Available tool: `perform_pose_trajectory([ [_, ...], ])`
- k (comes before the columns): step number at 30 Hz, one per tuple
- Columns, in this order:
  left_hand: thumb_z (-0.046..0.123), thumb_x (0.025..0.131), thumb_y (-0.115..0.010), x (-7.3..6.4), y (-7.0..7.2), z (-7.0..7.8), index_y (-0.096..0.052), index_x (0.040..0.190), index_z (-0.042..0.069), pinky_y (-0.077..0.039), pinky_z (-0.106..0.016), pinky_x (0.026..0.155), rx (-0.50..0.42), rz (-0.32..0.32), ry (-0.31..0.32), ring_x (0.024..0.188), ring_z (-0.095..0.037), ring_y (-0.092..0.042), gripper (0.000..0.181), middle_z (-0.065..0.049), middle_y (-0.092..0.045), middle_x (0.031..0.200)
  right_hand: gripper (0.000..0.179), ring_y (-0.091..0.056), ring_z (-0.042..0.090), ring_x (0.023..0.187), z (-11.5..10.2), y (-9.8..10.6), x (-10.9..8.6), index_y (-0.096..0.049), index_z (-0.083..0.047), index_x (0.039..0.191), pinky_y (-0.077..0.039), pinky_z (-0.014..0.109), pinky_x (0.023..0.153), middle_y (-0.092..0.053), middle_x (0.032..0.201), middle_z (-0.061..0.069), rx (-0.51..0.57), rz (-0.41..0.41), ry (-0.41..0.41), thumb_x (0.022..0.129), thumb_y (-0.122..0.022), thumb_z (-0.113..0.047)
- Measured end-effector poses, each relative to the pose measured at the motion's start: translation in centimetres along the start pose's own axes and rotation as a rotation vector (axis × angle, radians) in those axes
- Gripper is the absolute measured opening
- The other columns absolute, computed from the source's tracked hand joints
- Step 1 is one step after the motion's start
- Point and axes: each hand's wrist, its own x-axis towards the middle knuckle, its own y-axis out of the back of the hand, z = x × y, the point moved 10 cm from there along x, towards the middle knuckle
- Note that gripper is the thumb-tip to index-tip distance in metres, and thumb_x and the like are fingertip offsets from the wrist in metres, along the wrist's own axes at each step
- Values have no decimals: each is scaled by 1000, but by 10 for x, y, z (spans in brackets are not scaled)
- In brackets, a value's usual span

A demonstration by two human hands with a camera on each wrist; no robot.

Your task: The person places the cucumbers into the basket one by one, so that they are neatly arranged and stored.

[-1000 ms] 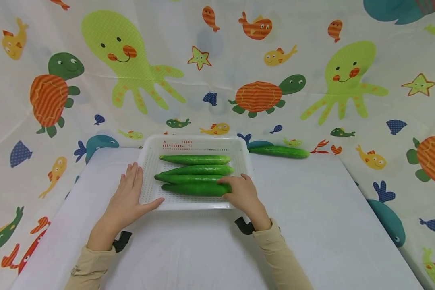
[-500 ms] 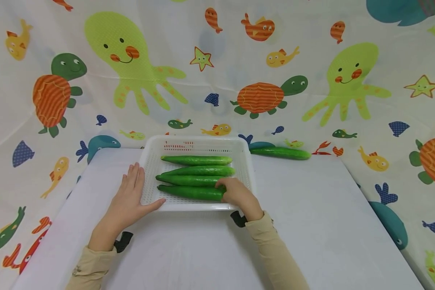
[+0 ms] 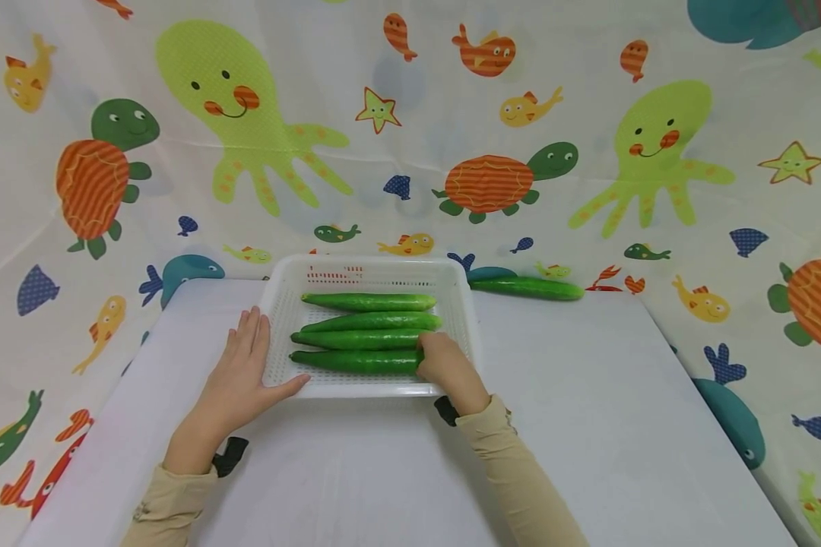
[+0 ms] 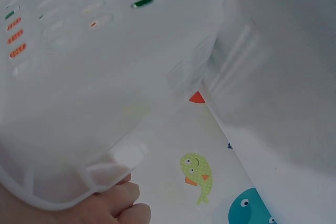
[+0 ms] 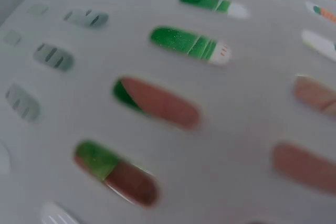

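Observation:
A white slotted plastic basket (image 3: 376,390) holds several green cucumbers lying side by side. At its near right end my right hand (image 3: 451,368) grips the right end of the closest cucumber (image 3: 356,362), whose tip it hides. Through the basket's slots the right wrist view shows the fingers (image 5: 163,108) and green cucumber skin (image 5: 176,39). On the basket's left, my left hand (image 3: 236,384) rests against the rim with straight fingers, the thumb along the near corner. In the left wrist view its fingertips (image 4: 134,216) show beside the basket wall (image 4: 89,114).
Another cucumber (image 3: 530,287) lies on the table at the back, right of the basket. A white cloth (image 3: 356,471) covers the table. Behind hangs a curtain (image 3: 424,137) printed with sea animals.
My right hand has shifted slightly left and curled further round the cucumber's end. That cucumber has slid a little left and toward me. The left hand has not moved.

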Motion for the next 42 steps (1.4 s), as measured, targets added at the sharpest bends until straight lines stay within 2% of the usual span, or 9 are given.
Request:
perform_pose_trajectory([
  [7,57,85,-70,0,1,-1,-7,152,-15,2,-52,121,0,11,-6,149,-43,4,116,-31,1,161,30,-57,24,76,-1,4,-1,-56,-1,102,-51,39,69,-63,89,13,-16,45,13,78,-74,2],
  [16,58,85,-70,0,-1,-2,-6,152,-15,3,-52,120,2,-2,-2,150,-42,6,117,-31,2,161,28,-58,24,76,2,6,-3,-58,-3,99,-51,40,68,-62,86,10,-34,66,-19,78,-76,-2],
  [22,57,85,-70,0,-1,-1,-6,152,-15,2,-52,121,4,4,-5,149,-42,5,117,-32,1,161,33,-60,24,79,-1,17,-5,-63,-1,100,-53,40,71,-63,88,9,0,173,-3,76,-83,-12],
  [25,57,85,-69,0,-1,-1,-6,152,-15,2,-52,121,6,3,-6,149,-43,5,117,-31,3,161,32,-63,24,80,-4,23,-6,-66,-1,99,-54,39,68,-66,90,10,-7,227,21,81,-82,-22],
  [29,57,85,-69,0,-1,-1,-6,152,-15,3,-52,120,9,-3,-5,149,-42,5,117,-29,5,161,26,-64,22,76,-8,29,-9,-70,-3,98,-54,35,61,-69,91,9,0,278,62,89,-75,-27],
  [37,56,85,-70,1,0,0,-6,151,-15,4,-50,121,-1,6,-9,149,-43,5,117,-31,3,161,17,-62,15,72,-14,39,-12,-71,-10,86,-54,31,64,-68,81,0,140,375,188,93,-69,-25],
  [42,56,85,-70,1,1,1,-6,151,-15,4,-50,121,2,8,-10,149,-43,5,117,-31,2,161,15,-63,13,71,-19,49,-15,-71,-8,83,-55,29,64,-68,76,-1,324,440,319,94,-68,-18],
])
